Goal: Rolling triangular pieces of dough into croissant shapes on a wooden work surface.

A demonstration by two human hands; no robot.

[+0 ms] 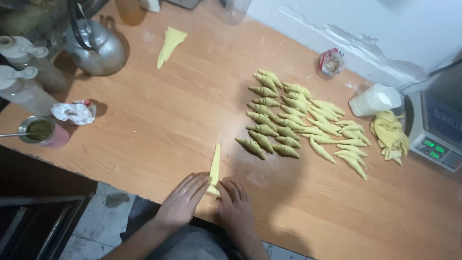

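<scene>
A view from above looked down on a long wooden worktable. At its far left stood two pale bottles beside a metal kettle, and nearer the front edge sat a small cup of green herb next to a crumpled white wrapper. Further back lay a loose triangle of yellow dough. At the middle of the near edge, the person's left hand and right hand rested flat on the table, palms down and fingers spread open, close together but not touching each other, clamped on nothing. Between them lay a thin yellow dough strip, pointing away from the person; its wide near end sat under the fingertips of both hands, with its narrow tip free on the wood. To the right, well apart from the hands, a large cluster of rolled dough pieces was laid in rough rows. Beyond them stood a small round jar by the wall, then a white plastic tub, a heap of dough scraps, and at the far right a digital kitchen scale.
</scene>
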